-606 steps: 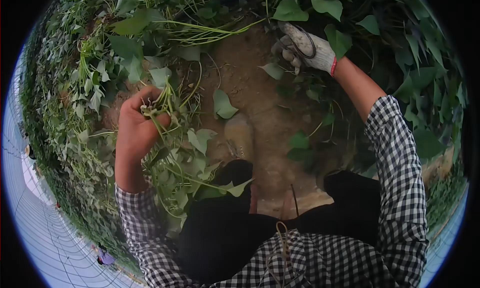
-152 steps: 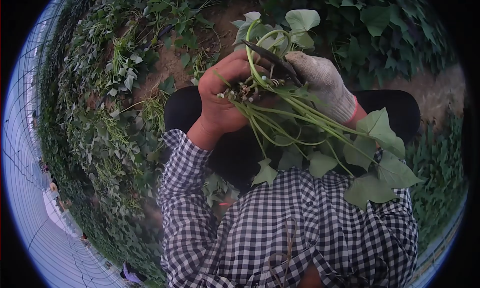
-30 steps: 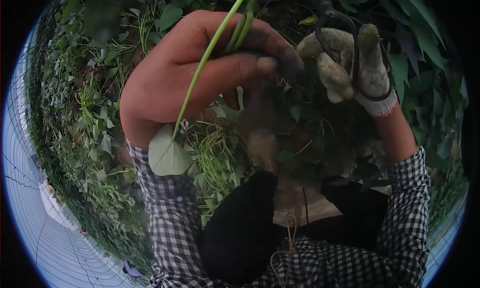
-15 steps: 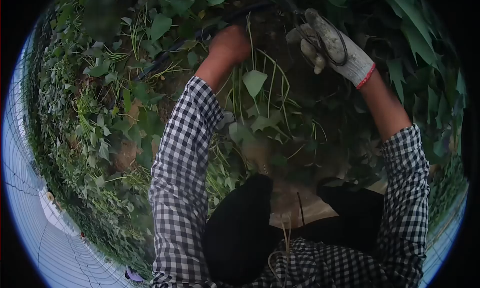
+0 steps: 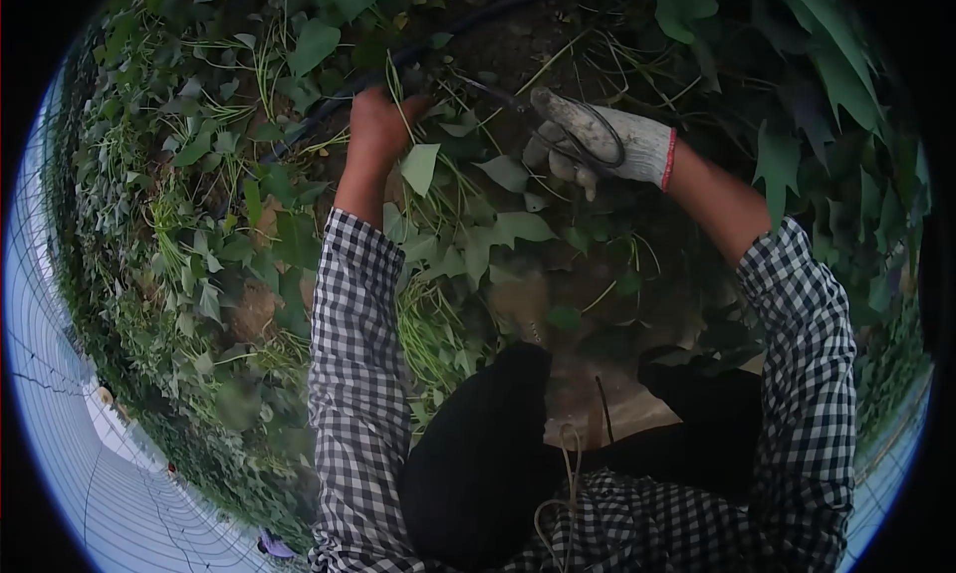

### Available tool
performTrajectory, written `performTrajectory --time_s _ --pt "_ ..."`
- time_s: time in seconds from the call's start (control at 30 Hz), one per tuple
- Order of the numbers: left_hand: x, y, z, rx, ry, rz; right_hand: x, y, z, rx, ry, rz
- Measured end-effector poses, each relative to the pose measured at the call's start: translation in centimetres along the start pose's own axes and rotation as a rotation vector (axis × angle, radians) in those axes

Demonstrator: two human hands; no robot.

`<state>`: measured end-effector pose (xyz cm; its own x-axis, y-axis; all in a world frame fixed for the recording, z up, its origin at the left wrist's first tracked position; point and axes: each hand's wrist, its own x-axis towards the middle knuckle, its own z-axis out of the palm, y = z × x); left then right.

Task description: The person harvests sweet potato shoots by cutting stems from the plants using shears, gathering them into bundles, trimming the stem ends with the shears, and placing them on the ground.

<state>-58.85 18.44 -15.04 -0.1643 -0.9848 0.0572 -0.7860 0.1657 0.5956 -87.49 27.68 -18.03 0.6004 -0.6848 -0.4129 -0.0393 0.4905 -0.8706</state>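
My bare left hand (image 5: 381, 125) is closed round a green leafy vine (image 5: 420, 169), one leaf hanging beside the wrist; the fingertips are partly hidden. My right hand (image 5: 597, 143), in a soiled white knit glove with a red cuff edge, is closed on a pair of scissors (image 5: 495, 90). Their dark loop handles curve round the gloved fingers, and the blades point left toward my left hand. Cut-looking or loose stems and broad leaves (image 5: 508, 229) lie below and between the two hands.
Dense vines (image 5: 199, 244) cover the ground on the left. A black hose (image 5: 438, 40) runs through the foliage beyond my hands. Large lobed leaves (image 5: 836, 65) hang at the right. My dark-clad knee (image 5: 478, 454) is below, near bare soil (image 5: 588, 374).
My left hand has moved left and slightly down with the vine. The right hand has come left and down, bringing the scissors' blades into fuller view between the hands.
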Motion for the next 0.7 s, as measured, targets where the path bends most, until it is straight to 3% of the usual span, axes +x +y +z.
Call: performTrajectory --time_s 0.3,0.47,0.63,0.7 --pt "0.1 3.1 1.3 0.075 0.025 0.015 1.7 0.2 0.0 -0.027 0.046 -0.007" --pt "0.4 2.4 0.3 0.159 0.020 0.088 5.6 -0.7 2.1 -0.134 0.198 -0.025" --pt "-0.1 1.8 -0.2 0.273 0.043 0.147 5.7 0.9 1.5 -0.161 0.160 -0.133" --pt "1.0 -0.8 -0.4 0.136 0.001 0.125 4.7 1.3 0.9 -0.172 0.141 -0.140"
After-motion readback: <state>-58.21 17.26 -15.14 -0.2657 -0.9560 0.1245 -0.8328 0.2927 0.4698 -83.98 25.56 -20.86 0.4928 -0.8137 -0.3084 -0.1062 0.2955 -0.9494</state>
